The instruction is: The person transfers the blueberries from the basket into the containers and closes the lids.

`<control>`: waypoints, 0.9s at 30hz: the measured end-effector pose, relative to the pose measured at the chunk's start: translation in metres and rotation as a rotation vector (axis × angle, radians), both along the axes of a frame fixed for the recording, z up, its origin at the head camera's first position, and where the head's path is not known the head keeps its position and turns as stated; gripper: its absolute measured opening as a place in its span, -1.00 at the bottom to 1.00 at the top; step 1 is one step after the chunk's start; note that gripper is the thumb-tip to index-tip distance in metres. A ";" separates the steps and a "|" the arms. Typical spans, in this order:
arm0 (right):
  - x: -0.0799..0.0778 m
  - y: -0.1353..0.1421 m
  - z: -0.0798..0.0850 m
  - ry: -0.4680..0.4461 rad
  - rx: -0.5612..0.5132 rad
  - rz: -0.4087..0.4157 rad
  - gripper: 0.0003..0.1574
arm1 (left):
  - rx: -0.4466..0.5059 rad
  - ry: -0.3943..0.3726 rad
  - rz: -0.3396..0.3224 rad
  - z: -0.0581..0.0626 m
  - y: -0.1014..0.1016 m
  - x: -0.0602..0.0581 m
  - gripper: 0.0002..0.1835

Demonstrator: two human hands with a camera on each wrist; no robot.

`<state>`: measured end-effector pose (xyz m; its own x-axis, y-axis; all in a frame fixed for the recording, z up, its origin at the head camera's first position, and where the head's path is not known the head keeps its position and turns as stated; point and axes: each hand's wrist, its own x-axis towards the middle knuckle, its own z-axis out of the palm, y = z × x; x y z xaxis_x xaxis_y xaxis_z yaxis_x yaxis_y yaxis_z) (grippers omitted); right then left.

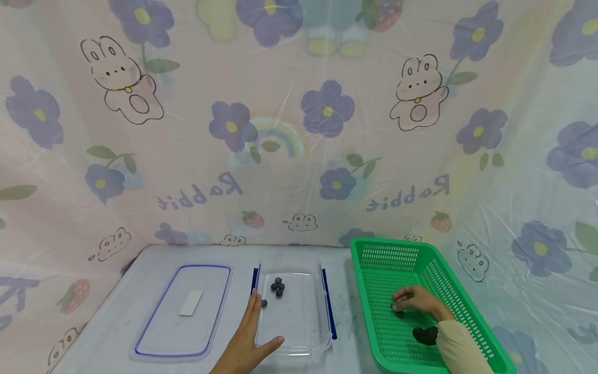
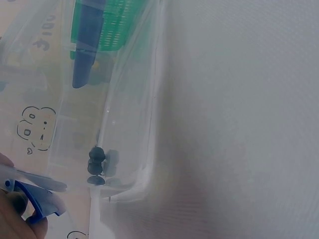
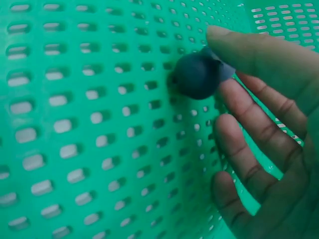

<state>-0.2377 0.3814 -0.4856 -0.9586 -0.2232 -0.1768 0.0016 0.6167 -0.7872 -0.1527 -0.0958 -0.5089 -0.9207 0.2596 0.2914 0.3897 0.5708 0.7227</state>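
My right hand (image 1: 418,301) reaches into the green basket (image 1: 364,306), thumb and index finger pinching a blueberry (image 3: 227,71). Another dark blueberry (image 3: 195,75) lies against those fingertips, partly covering the pinched one in the right wrist view. My left hand (image 1: 247,337) rests along the left side of a clear plastic container (image 1: 294,332), fingers straight and thumb spread over its near end. Several blueberries (image 1: 279,286) sit inside the container, one of them near the left fingertips. In the left wrist view, fingers (image 2: 15,219) show beside a blue locking clip (image 2: 42,201).
On the table's left lies a clear lid (image 1: 161,332) with a blue seal and a white label (image 1: 191,303). A dark lump (image 1: 425,335) of unclear kind shows in the basket beside the right sleeve (image 1: 462,348). A patterned curtain (image 1: 280,171) hangs behind the table.
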 end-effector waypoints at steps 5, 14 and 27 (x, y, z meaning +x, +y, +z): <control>-0.001 0.000 0.000 0.025 0.008 0.030 -0.64 | -0.009 -0.015 0.005 0.002 0.000 0.000 0.16; 0.002 0.000 -0.001 0.039 -0.031 0.049 -0.66 | -0.008 -0.028 0.003 0.002 -0.001 0.001 0.16; -0.003 -0.001 0.002 0.085 -0.064 -0.052 -0.54 | -0.003 -0.040 -0.006 0.004 -0.001 0.001 0.15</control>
